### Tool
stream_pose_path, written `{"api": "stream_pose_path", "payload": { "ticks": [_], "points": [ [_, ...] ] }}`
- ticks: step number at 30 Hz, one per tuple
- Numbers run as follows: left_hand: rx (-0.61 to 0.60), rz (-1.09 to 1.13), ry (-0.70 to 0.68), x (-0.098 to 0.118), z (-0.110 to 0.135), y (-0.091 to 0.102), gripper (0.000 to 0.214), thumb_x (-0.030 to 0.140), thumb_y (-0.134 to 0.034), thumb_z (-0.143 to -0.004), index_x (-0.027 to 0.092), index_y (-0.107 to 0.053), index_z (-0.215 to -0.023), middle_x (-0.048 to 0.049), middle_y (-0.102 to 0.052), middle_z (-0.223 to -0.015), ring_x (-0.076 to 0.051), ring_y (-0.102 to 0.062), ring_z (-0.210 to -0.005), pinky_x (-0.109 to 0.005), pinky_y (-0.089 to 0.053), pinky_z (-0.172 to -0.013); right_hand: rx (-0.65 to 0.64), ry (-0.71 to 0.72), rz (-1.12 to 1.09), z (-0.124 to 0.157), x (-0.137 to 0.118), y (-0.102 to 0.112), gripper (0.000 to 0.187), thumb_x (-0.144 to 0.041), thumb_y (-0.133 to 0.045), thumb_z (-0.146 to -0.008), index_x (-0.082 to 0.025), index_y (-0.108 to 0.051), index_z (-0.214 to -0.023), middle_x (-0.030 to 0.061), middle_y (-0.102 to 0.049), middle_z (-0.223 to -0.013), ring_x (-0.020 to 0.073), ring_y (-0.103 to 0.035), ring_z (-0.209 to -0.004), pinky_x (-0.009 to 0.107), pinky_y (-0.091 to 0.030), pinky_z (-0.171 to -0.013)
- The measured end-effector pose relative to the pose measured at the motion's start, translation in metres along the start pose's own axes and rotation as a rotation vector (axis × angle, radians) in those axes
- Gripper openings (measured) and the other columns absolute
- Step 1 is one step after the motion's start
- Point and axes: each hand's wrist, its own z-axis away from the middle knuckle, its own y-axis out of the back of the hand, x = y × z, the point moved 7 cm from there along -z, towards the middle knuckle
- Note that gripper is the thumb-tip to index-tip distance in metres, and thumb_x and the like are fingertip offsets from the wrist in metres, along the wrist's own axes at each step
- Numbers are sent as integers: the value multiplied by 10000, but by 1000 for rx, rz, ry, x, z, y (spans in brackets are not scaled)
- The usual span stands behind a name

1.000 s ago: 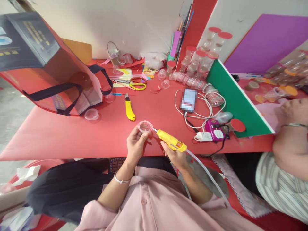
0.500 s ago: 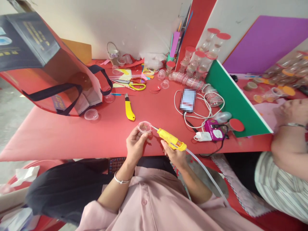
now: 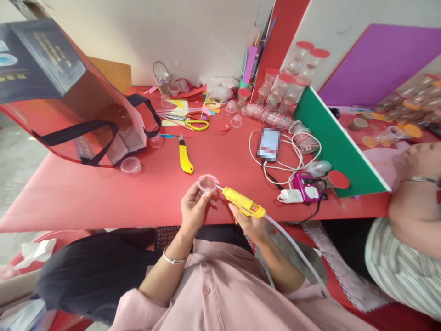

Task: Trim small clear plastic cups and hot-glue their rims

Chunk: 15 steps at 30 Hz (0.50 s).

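Between the thumb and fingers of my left hand (image 3: 193, 207) is a small clear plastic cup (image 3: 207, 183), its round opening tipped up toward me. My right hand (image 3: 251, 223) is closed around a yellow glue gun (image 3: 243, 202). The gun's metal nozzle meets the right side of the cup's rim, or lies just beside it. Out of the gun's back end runs a long translucent glue stick (image 3: 292, 248). A yellow utility knife (image 3: 185, 154) lies on the red table (image 3: 155, 197) beyond my left hand.
Scissors (image 3: 196, 120) and paper scraps lie farther back. A large red bag (image 3: 69, 133) stands at left, near another clear cup (image 3: 130, 164). On the right are a phone (image 3: 269, 144), a white cable, a purple power socket (image 3: 308, 187) and a green divider (image 3: 334, 138). Beyond it rests another person's arm (image 3: 413, 197).
The glue gun has shifted slightly left, bringing its nozzle along the cup's rim. My left hand and the cup stay almost where they were.
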Motion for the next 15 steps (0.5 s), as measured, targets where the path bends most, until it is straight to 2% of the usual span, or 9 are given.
{"api": "stream_pose_path", "payload": {
  "ticks": [4, 8, 12, 15],
  "points": [
    [-17, 23, -13, 2, 0, -2, 459, 328, -823, -837, 170, -688, -1246, -105, -762, -1047, -138, -697, -600, -279, -618, -500, 102, 156, 121, -7, -13, 12, 245, -124, -667, -940, -233, -793, -1119, 44, -752, -815, 183, -684, -720, 276, -538, -691],
    [-38, 35, -8, 2, 1, -2, 464, 339, -806, -854, 161, -673, -1261, -102, -759, -984, -168, -718, -645, -288, -620, -502, 177, 185, 164, -9, -17, 16, 323, -42, -676, -895, -222, -785, -1140, 49, -764, -886, 200, -706, -811, 271, -524, -727],
    [-42, 22, 2, 2, 1, -2, 464, 351, -804, -856, 177, -671, -1265, -88, -758, -961, -178, -727, -659, -297, -623, -512, 156, 162, 115, -6, -14, 14, 304, -80, -683, -909, -221, -777, -1163, 59, -771, -912, 188, -714, -784, 271, -538, -731],
    [-41, 14, -2, 3, 1, -3, 445, 347, -806, -854, 178, -684, -1247, -104, -753, -1045, -161, -719, -653, -287, -622, -517, 128, 183, 117, -6, -15, 14, 218, -128, -662, -944, -207, -787, -1103, 71, -767, -869, 185, -706, -726, 287, -548, -705]
  ]
}}
